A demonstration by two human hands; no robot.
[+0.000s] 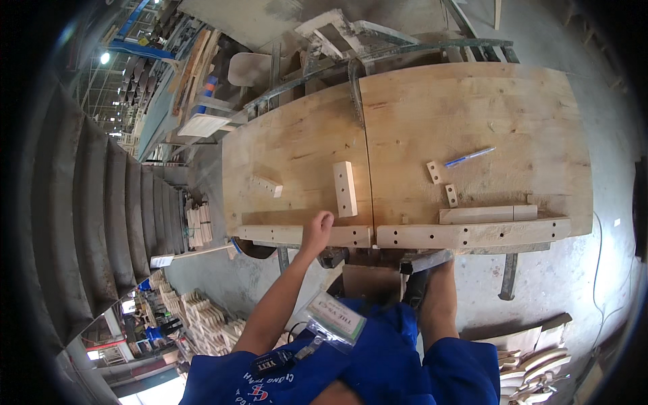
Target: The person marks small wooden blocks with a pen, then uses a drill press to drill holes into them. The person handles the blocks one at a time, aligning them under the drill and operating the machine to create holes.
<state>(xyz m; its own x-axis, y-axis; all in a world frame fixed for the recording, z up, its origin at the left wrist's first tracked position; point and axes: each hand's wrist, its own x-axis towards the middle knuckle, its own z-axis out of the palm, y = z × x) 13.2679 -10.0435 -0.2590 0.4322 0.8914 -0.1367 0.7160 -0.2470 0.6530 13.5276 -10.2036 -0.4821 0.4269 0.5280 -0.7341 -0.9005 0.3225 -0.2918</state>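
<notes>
Over the front rail of the wooden worktable, my left hand [317,233] has its fingers curled closed; what lies in them, if anything, is hidden. Just beyond its knuckles is a pale wooden block [345,189] with a row of three holes. The front rail [472,233] is made of drilled wooden strips along the table edge. My right hand [442,268] is below that edge, beside a shiny grey bar-like part [430,260] that hides its fingers. I cannot tell whether it grips this part.
On the worktable [472,115] are a smaller block [268,185], two small drilled pieces [433,172], a blue pen [470,157] and a plain wooden strip [487,214]. Metal frames [378,47] stand behind. Stacked wooden parts [533,358] lie at lower right.
</notes>
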